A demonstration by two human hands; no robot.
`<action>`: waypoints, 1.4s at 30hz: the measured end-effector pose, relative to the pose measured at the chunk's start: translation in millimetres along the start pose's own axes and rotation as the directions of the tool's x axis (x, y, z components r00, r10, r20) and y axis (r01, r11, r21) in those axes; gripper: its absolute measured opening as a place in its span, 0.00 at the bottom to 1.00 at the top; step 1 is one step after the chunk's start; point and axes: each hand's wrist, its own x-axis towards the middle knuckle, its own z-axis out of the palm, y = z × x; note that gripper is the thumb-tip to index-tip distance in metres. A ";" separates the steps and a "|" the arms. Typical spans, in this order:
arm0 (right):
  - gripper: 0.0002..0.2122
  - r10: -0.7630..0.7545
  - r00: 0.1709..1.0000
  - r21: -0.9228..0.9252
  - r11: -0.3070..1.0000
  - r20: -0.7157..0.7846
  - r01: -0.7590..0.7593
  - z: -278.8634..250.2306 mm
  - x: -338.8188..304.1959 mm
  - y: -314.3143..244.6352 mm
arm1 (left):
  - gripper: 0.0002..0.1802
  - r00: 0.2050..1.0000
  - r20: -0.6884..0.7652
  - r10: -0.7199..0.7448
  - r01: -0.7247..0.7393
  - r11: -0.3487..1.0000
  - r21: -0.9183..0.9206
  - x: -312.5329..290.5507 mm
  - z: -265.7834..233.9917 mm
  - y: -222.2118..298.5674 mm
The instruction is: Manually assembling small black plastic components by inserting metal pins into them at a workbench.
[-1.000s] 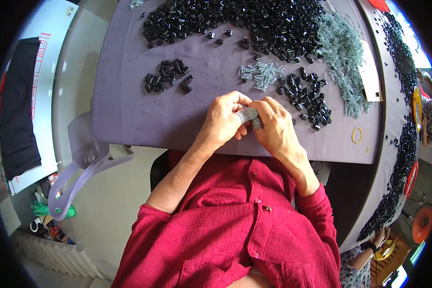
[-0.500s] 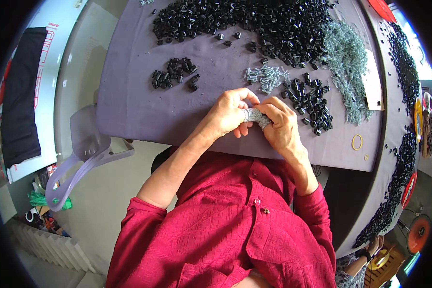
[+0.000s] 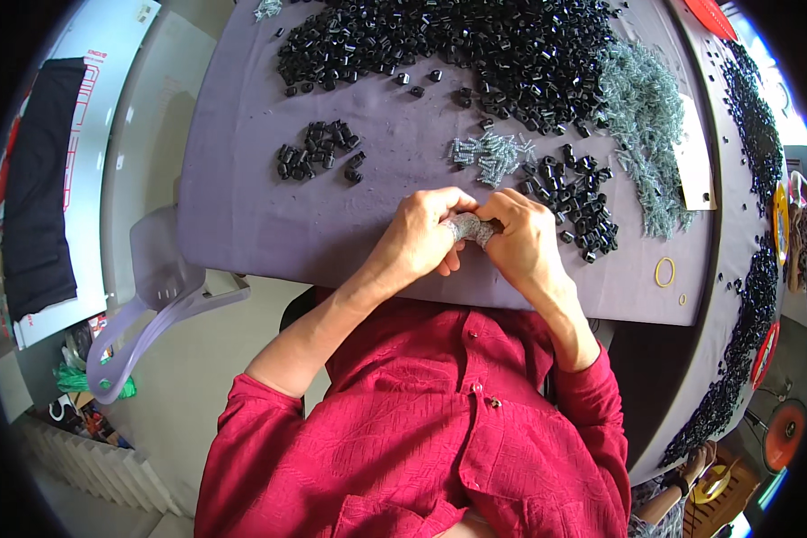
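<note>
My left hand [image 3: 416,235] and my right hand [image 3: 525,240] meet above the front edge of the cloth-covered table [image 3: 242,215]. Both are closed, thumbs and fingers pinched together tip to tip. Speckled grey wraps [image 3: 463,228] cover digits where the hands meet. Whatever is pinched between them is too small or hidden to make out. Just beyond my fingers lies a small pile of metal springs [image 3: 491,156]. Beside my right hand is a small pile of black plastic pieces [image 3: 578,199]. Farther left sits a group of similar black pieces [image 3: 312,152].
A large heap of black pieces [image 3: 457,45] covers the far side, with a heap of springs [image 3: 646,134] to its right. Rubber bands [image 3: 664,272] lie at the right front. A lilac plastic chair [image 3: 160,260] stands left. Another person's hand [image 3: 696,464] is at lower right.
My hands have come down slightly toward me and pressed closer together, the right fingers curling in more. The whole view has shifted a little. The piles look unaltered.
</note>
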 end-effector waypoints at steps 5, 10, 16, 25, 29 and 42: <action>0.10 -0.019 0.996 0.109 0.994 0.083 0.010 -10.0 5.0 -2.5 | 0.07 0.977 -0.194 0.092 -0.056 0.982 0.183 -13.1 2.1 -2.1; 0.08 -0.086 0.993 -0.092 0.993 -0.075 0.079 -2.8 41.9 -7.5 | 0.02 0.713 -0.385 0.586 -0.201 0.696 0.689 -5.6 -53.3 -21.8; 0.05 -0.125 0.982 -0.319 0.945 -0.143 0.073 22.0 64.5 -5.8 | 0.05 0.686 -0.485 0.542 -0.067 0.711 0.700 -9.8 -80.1 -20.6; 0.07 0.006 0.985 -0.318 0.946 -0.170 -0.061 24.2 64.1 -9.7 | 0.05 0.685 -0.463 0.562 -0.070 0.684 0.727 7.0 -82.2 -6.3; 0.07 0.043 0.986 -0.350 0.932 -0.161 -0.098 21.0 65.1 -11.2 | 0.04 0.685 -0.440 0.580 -0.081 0.661 0.746 31.2 -92.5 5.5; 0.01 -0.320 0.946 -0.307 0.906 -0.045 0.292 13.7 63.4 -11.7 | 0.07 0.659 -0.304 0.688 -0.149 0.516 0.844 112.7 -114.2 16.0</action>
